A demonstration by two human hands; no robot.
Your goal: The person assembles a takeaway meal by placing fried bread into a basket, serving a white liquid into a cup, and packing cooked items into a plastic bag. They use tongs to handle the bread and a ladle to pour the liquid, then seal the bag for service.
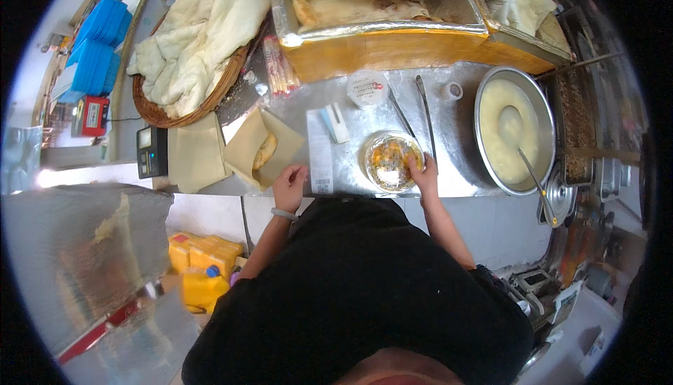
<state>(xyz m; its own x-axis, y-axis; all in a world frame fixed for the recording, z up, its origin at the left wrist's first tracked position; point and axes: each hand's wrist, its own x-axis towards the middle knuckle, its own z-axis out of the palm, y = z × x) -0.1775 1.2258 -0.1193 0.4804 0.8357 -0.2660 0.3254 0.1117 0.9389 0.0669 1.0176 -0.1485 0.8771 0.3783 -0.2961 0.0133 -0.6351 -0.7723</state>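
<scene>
My right hand (pixel 424 177) grips the right side of a round clear plastic bowl (pixel 390 161) with a lid on it, the thumb over the lid. Orange and brown food shows through. My left hand (pixel 289 185) is at the counter's front edge with its fingers curled and nothing visible in them. Left of it lies an open brown paper bag (pixel 242 146) with a browned flatbread (pixel 264 151) partly inside. A printed paper slip (pixel 319 161) lies between my hands, beneath a white and blue stapler-like object (pixel 337 123).
At right stands a steel basin (pixel 478 122) of pale liquid with a ladle (pixel 536 175). Tongs (pixel 427 112), a white-lidded tub (pixel 367 89) and a small cup (pixel 451 91) are behind the bowl. A foil-edged box (pixel 378 51) and a cloth-covered basket (pixel 210 109) line the back.
</scene>
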